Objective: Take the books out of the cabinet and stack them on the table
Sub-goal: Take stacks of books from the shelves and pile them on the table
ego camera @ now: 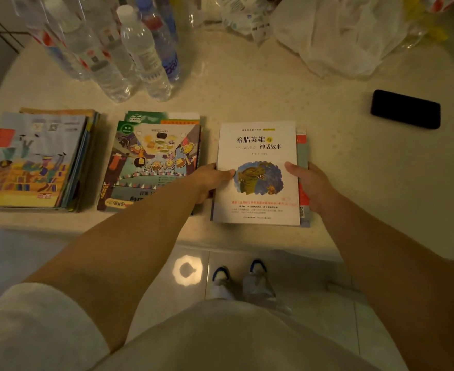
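Three piles of books lie along the near edge of the pale table. A white book with a dragon picture tops the right pile. My left hand grips its left edge and my right hand grips its right edge, thumbs on the cover. Other books show beneath it on the right side. The middle pile has a colourful green-bordered cover on top. At the far left sits a thicker pile with a pale blue and yellow illustrated cover. No cabinet is in view.
Several clear water bottles stand at the back left. A white plastic bag lies at the back right. A black phone rests on the table to the right. My shoes show on the tiled floor below the table edge.
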